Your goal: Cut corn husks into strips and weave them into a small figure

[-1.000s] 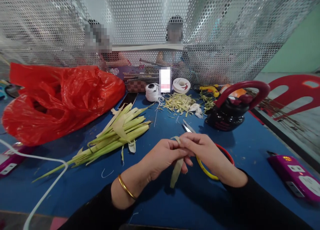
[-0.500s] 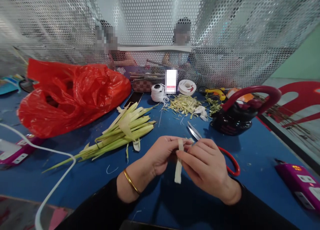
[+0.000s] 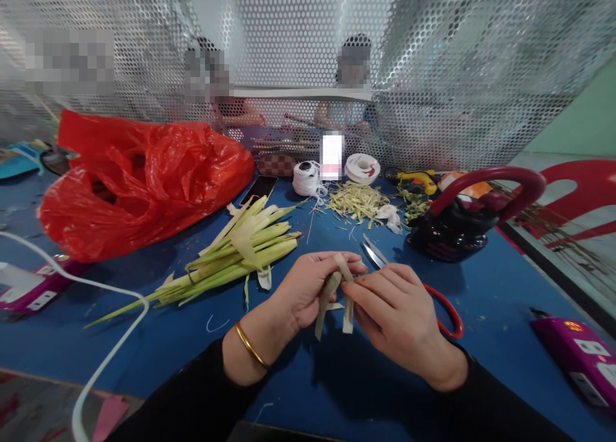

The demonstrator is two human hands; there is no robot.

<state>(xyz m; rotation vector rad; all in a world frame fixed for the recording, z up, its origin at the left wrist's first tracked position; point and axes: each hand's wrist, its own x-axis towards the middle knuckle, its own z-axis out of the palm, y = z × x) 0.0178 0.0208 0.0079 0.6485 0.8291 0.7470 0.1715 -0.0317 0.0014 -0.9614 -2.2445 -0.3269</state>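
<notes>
Flat pale green plant strips (image 3: 326, 304) are crossed and bent over my fingers, with their cut ends hanging down over the table. My left hand (image 3: 301, 291), with a gold bangle at the wrist, is closed on them between thumb and fingers. Close against it, my right hand (image 3: 407, 323) pinches one strip near the bend. Which strip passes over which is partly hidden by my fingers. Scissors (image 3: 374, 253) with red handles lie behind my right hand, which covers their middle. Left of my hands is a bundle of long pale green leaves (image 3: 255, 240).
A red plastic bag (image 3: 158, 179) fills the back left. Behind my hands are a white twine ball (image 3: 306, 179), a ribbon spool (image 3: 362, 167) and green cuttings (image 3: 359, 201). A black pot-shaped object with a dark red handle (image 3: 447, 233) stands right. A white cable (image 3: 113, 288) crosses the left.
A second strip end now shows below my left hand, beside the one that hung there before. My fingers have shifted slightly around the bend. The scissors have stayed in place.
</notes>
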